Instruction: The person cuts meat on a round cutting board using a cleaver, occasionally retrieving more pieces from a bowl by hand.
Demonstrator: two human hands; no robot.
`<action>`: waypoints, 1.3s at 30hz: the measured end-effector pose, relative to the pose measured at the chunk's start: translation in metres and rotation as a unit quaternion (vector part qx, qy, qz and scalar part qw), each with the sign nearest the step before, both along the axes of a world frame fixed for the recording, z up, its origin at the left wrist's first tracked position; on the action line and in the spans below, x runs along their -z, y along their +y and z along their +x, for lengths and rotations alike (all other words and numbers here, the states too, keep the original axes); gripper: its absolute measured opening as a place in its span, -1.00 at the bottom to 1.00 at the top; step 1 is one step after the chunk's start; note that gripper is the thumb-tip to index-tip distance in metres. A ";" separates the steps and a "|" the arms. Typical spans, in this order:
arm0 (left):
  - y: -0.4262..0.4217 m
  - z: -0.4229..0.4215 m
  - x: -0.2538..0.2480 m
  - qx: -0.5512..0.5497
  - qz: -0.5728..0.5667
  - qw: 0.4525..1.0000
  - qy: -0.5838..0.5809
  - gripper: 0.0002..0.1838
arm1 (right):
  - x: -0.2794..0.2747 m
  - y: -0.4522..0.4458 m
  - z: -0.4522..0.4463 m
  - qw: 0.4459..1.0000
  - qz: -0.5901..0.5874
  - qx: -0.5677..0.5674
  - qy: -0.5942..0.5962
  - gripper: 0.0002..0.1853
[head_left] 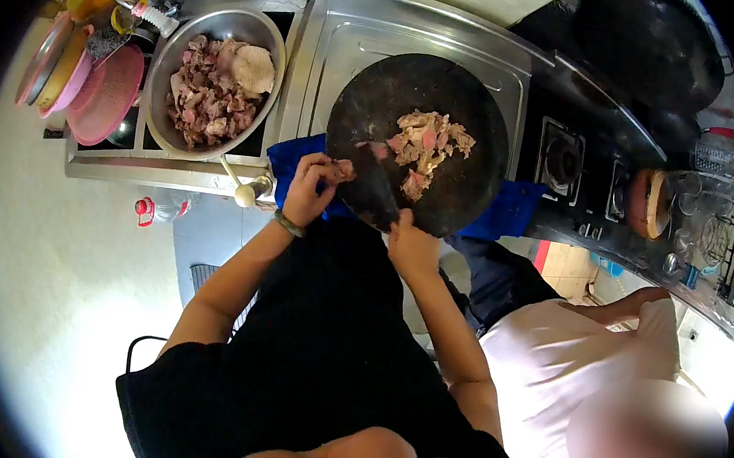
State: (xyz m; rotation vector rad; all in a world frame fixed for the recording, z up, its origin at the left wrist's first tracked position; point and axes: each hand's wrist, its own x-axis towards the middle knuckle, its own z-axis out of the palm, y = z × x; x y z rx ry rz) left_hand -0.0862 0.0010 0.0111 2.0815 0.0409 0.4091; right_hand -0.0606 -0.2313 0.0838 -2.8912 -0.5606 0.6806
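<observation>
A round dark chopping board [473, 177] lies on the steel counter in front of me. Cut pieces of meat [428, 144] are heaped on its middle and right part. At the board's left edge my left hand [312, 187] is closed on a small piece of meat [343, 170]. My right hand [411, 245], at the board's front edge, grips the handle of a dark-bladed knife [374, 191]. The blade lies low over the board and points up and left, between my left hand and the heap. Part of the handle is hidden by my fingers.
A steel bowl [155, 112] of meat pieces stands at the left, near pink baskets [108, 96]. Blue cloth [504, 211] shows under the board. A gas stove [562, 160] and a large wok [648, 44] are at the right. Another person [562, 362] in a light shirt is close on my right.
</observation>
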 end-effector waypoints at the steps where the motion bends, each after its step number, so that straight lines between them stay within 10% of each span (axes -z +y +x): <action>1: -0.006 0.008 -0.001 0.007 0.020 0.999 -0.025 -0.64 | 0.002 -0.006 -0.002 1.000 0.006 0.021 -0.016 -0.74; 18: -0.011 0.028 0.004 -0.015 0.084 0.995 -0.057 -0.66 | -0.002 -0.024 -0.015 0.989 0.105 0.070 -0.075 -0.66; 28: -0.002 0.032 -0.008 -0.113 -0.478 0.852 0.181 -0.85 | 0.000 -0.041 -0.021 0.979 0.142 0.127 -0.076 -0.66; 34: -0.016 0.038 0.012 -0.064 -0.376 0.919 0.094 -0.83 | 0.021 -0.065 -0.031 0.921 0.250 0.299 0.011 -0.65; 39: -0.031 0.058 -0.016 0.042 0.004 0.999 0.014 -0.49 | 0.012 -0.084 -0.022 0.778 0.429 0.449 0.094 -0.74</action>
